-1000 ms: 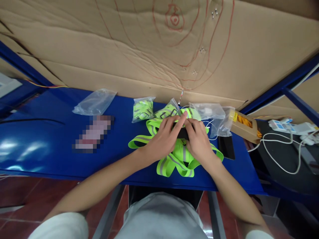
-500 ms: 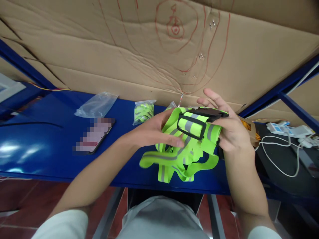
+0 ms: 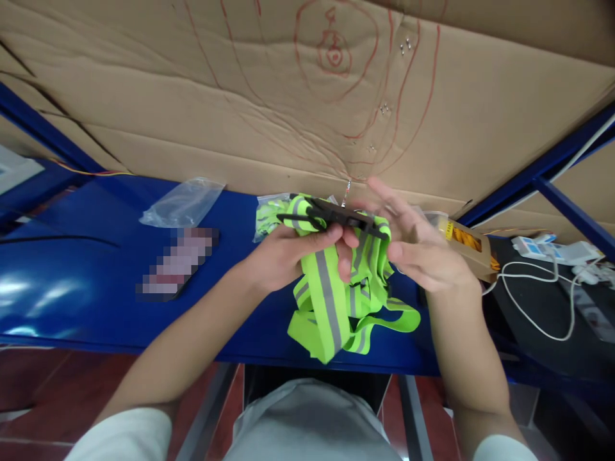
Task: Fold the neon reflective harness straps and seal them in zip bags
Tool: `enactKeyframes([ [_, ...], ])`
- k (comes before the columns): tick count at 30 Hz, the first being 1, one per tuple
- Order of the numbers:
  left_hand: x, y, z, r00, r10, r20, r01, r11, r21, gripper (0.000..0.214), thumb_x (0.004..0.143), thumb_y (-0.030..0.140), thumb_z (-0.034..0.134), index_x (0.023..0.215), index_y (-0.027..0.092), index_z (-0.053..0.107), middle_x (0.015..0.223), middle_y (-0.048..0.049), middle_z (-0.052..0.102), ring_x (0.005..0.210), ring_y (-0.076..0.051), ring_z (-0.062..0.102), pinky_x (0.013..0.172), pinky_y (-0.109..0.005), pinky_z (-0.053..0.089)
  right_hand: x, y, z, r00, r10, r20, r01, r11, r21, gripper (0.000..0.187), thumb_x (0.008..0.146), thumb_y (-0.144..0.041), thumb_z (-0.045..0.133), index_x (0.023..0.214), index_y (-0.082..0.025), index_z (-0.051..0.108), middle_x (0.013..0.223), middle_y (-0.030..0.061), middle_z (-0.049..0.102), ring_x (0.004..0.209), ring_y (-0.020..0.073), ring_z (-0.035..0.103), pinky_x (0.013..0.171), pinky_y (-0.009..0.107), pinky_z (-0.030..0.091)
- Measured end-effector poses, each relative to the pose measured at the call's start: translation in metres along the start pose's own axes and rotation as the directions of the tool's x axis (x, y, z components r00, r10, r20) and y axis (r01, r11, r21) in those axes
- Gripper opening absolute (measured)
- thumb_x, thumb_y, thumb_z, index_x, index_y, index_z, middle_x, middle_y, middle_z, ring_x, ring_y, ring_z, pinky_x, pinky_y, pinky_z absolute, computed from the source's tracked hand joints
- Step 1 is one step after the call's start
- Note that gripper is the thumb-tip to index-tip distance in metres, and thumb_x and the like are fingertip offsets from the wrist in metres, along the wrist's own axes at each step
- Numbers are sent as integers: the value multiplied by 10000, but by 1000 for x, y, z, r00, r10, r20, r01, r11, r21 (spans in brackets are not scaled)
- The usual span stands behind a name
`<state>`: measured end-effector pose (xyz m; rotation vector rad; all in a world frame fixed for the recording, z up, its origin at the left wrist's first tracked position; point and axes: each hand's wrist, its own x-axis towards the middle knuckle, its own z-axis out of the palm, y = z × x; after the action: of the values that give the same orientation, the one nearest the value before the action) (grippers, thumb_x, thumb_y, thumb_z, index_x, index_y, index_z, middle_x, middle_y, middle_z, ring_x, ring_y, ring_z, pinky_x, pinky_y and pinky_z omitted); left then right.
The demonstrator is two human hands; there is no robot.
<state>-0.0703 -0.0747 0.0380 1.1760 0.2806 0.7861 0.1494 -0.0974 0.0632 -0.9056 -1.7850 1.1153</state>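
A bundle of neon-yellow reflective strap [image 3: 328, 301] with a grey stripe hangs over the blue table in loose loops. Across its top runs a black plastic buckle [image 3: 348, 219], with a black slider to its left. My left hand [image 3: 283, 257] is closed on the strap just below the buckle, thumb on the near side. At the buckle's right end is my right hand [image 3: 427, 250], its fingers stretched out and apart. Its thumb tip comes close to the strap; whether they touch I cannot tell. Behind the left hand, a small clear bag [image 3: 269, 216] of similar strap is partly hidden.
An empty clear plastic bag [image 3: 185, 202] and a phone [image 3: 180, 266] lie to the left on the blue table [image 3: 96, 269]. Cardboard [image 3: 230, 121] stands behind. On the right are a brown box [image 3: 473, 253], a white power strip [image 3: 542, 248] and white cables.
The strap bundle has turned and shifted left, so the buckle now shows edge-on. My left hand has gripped it below the buckle, while my right hand has come off it.
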Motion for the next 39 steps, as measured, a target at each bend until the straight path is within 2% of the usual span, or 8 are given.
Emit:
enactKeyframes([
  [5,9,2,-8,997,82,-5,-81,984,161,379,907,549,742,896,171,714,656,-18,688,605,-170,665,646,-324,571,9,17,-2,963,157,219,-222,923,315,528,777,-638,837,1040,-188,752,858,54,733,808,219,707,747,367,600],
  [10,18,0,-3,972,209,-105,-145,890,433,307,837,434,843,922,165,722,848,-31,749,743,-172,696,765,-337,577,13,16,7,975,177,-131,-117,920,375,259,781,-379,897,890,-199,746,819,9,754,729,168,714,742,322,617],
  [14,22,-9,-6,951,266,-156,-141,826,545,339,766,406,891,941,162,733,942,-47,778,998,-246,727,985,-406,570,18,23,19,926,127,-355,7,936,352,247,794,-429,874,908,-231,778,855,0,778,858,206,750,849,377,637],
  [22,28,-14,-14,931,298,-213,-108,779,617,436,798,433,841,1141,187,734,1189,-75,776,1229,-297,683,1131,-474,508,28,30,24,909,-121,-399,127,992,-11,246,938,-505,722,1006,-281,798,1122,24,779,1260,258,664,1154,472,507],
  [24,31,-14,-15,916,329,-229,-119,769,628,369,834,403,809,1123,186,738,1173,-68,779,1229,-287,684,1138,-468,503,26,24,16,928,-154,-340,122,986,-112,316,922,-554,731,1071,-281,789,1157,30,773,1281,275,653,1163,490,498],
  [27,36,-16,-15,925,323,-202,-127,761,637,381,855,365,789,1189,194,727,1174,-61,782,1245,-276,675,1156,-463,488,21,16,2,984,-98,-150,102,994,23,465,905,-649,706,1182,-279,764,1200,29,769,1275,289,666,1129,498,534],
  [33,44,-29,-8,952,110,-286,-6,940,341,563,735,369,902,1255,233,733,1249,-59,775,1288,-301,659,1164,-487,481,19,12,-13,969,109,-222,-76,986,151,329,827,-452,858,1098,-279,795,1133,6,797,1172,266,727,1066,441,587],
  [39,46,-40,-5,983,-122,-138,96,979,-183,528,700,358,951,1173,204,773,1173,-100,800,1131,-325,753,1045,-482,574,23,17,-10,950,-49,-309,74,995,70,331,786,-366,901,1084,-279,788,1130,-8,789,1083,254,745,1013,425,612],
])
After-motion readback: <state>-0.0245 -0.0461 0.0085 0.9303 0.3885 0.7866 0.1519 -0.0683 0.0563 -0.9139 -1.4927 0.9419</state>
